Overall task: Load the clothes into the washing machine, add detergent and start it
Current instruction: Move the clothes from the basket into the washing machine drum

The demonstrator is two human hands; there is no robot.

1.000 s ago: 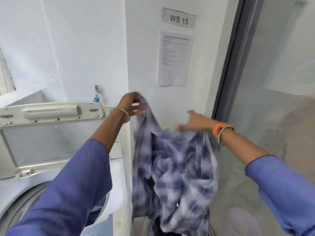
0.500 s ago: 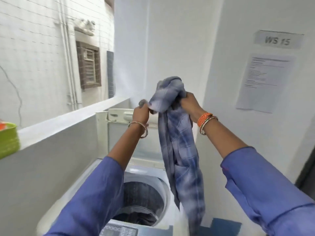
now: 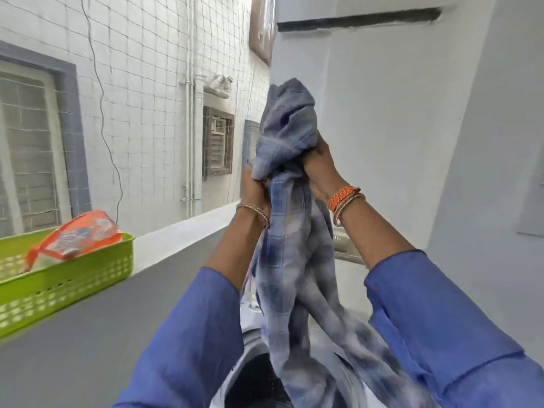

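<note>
Loading is the step in hand. Directly below the hands, the washing machine's [image 3: 253,375] dark drum lies open, the tail of the plaid shirt [image 3: 294,260] dangling into it. Higher up, the left hand [image 3: 255,188] and right hand [image 3: 319,164] each clench the bunched top of the shirt, fists close together. Next, I judge, both must lower and let go. Beyond the left hand, a green basket [image 3: 88,275] holds an orange detergent pouch [image 3: 79,234].

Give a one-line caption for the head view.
Both hands, left hand and right hand, grip a bunched blue plaid shirt above the washing machine drum.
</note>
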